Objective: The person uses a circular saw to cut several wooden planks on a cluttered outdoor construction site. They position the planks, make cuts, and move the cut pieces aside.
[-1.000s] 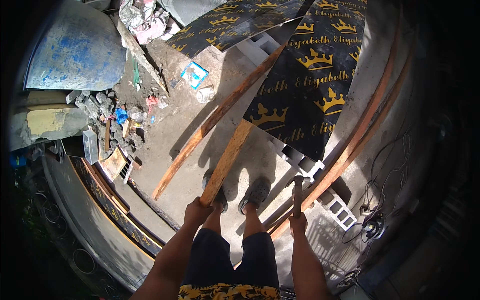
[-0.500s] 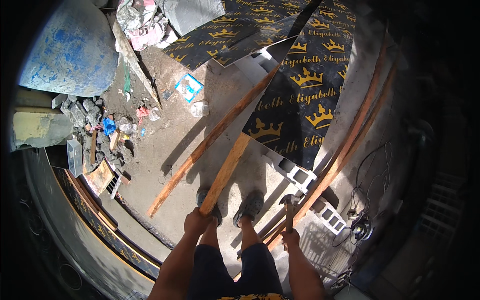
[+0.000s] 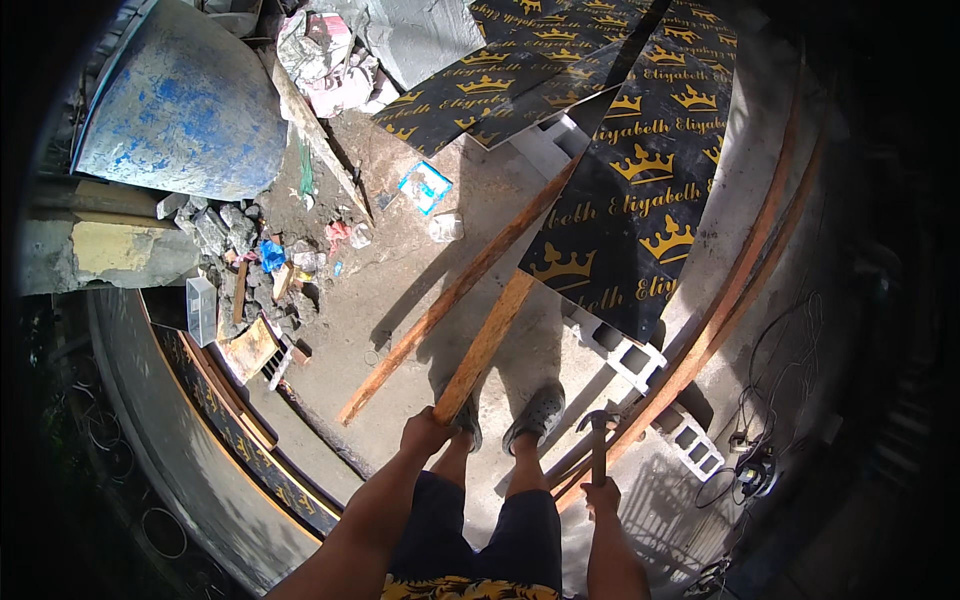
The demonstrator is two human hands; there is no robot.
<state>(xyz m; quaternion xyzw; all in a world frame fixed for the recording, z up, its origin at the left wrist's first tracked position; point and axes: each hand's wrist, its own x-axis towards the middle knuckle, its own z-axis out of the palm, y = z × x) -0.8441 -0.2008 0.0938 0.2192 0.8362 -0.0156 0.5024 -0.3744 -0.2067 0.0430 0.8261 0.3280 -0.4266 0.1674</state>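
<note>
My left hand (image 3: 428, 431) is closed around the near end of a wooden board (image 3: 487, 345), whose far end meets the lower left edge of a black panel with gold crown prints (image 3: 615, 215). Closed round a handle, my right hand (image 3: 602, 495) holds a claw hammer (image 3: 599, 445) with its head pointing away from me. A second, longer length of wood (image 3: 450, 300) slants to the left of the board, its far end by the panel's edge. Under the panel's near end sits a hollow concrete block (image 3: 632, 362).
Another hollow block (image 3: 697, 450) lies right of long timbers (image 3: 715, 325). A power tool (image 3: 757, 475) with tangled cord is beyond it. Rubble (image 3: 235, 235), a blue drum (image 3: 190, 110) and a leaning plank (image 3: 320, 140) occupy the left. More black panels (image 3: 480, 85) lie at the far side.
The whole scene has shifted right in the view as my head turned. Both hands keep hold of the same board and hammer, with little other movement.
</note>
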